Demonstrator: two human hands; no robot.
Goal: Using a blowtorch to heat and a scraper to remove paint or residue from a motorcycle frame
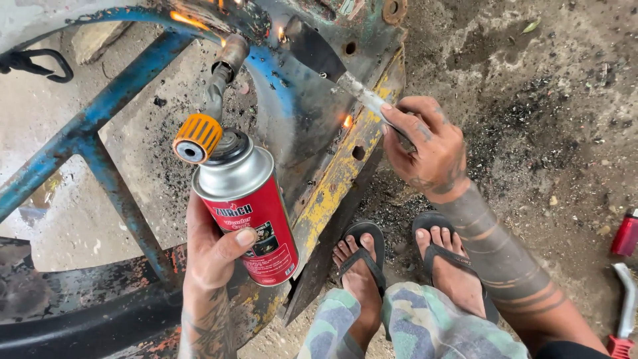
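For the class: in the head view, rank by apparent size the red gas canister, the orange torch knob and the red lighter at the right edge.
1. Red gas canister, though nearest the camera.
2. Orange torch knob.
3. Red lighter, partly cut off, so its rank against the knob is unsure.

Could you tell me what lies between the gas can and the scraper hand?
In the head view, the yellow metal edge of the painted panel runs between the gas can and the right hand, with a small flame on it.

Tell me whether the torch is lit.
Lit. Small flames glow on the metal frame near the torch nozzle, which the left hand aims there.
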